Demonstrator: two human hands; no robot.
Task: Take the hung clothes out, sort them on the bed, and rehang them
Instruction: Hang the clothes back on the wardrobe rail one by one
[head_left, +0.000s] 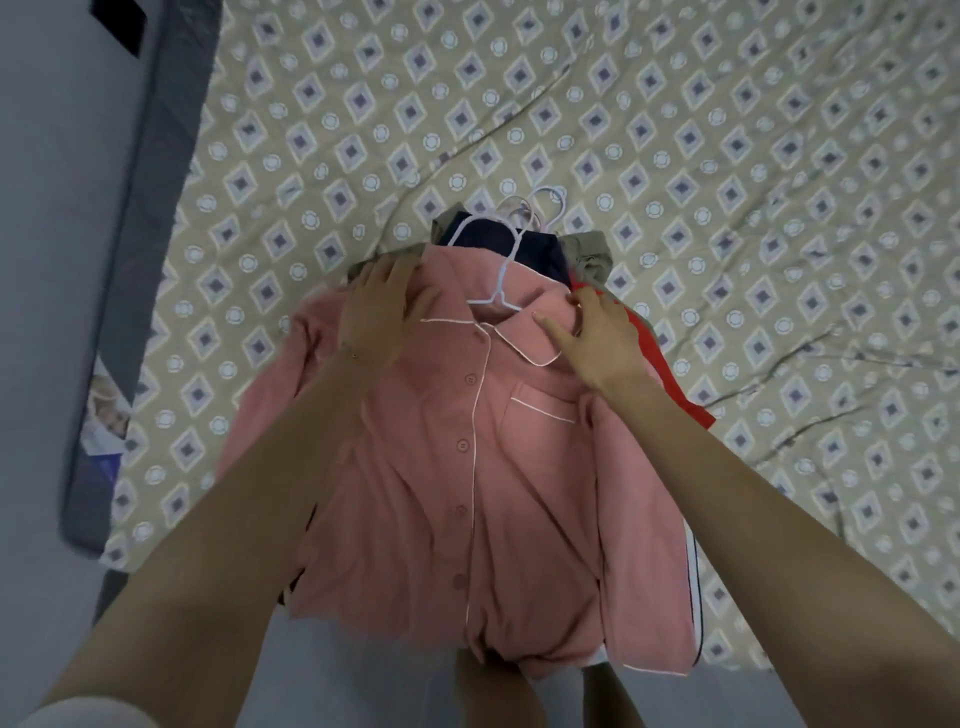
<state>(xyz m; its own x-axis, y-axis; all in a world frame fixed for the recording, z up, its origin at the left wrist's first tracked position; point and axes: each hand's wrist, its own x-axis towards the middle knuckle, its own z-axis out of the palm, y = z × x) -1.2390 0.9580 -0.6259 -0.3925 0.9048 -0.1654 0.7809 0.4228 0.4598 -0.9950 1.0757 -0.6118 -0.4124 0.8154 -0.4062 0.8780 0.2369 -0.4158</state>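
Bed covered by a beige cotton sheet (675, 130), creased, printed with purple-grey diamonds and small white rings. Grey padded mattress edge (140, 218) runs down the left; pale smooth floor (47, 260) beyond it.

Stack of clothes lies at the near edge of the bed, hems hanging over it.
- Top: pink shirt (467, 467), soft matte knit, white piping on the rounded collar, placket and chest pocket (545, 410); matching pink buttons.
- Thin white hanger (506, 265) sits in its neck, hook pointing away. A second hook is beside it.
- Beneath: navy garment (535, 249), olive garment (589, 260), red garment (670, 374) showing at the right.

Left hand (379, 312): fingers spread, laid flat on the shirt's shoulder.
Right hand (597, 338): thumb lying on the collar, fingers bent at the other shoulder; cannot tell whether they pinch the fabric.
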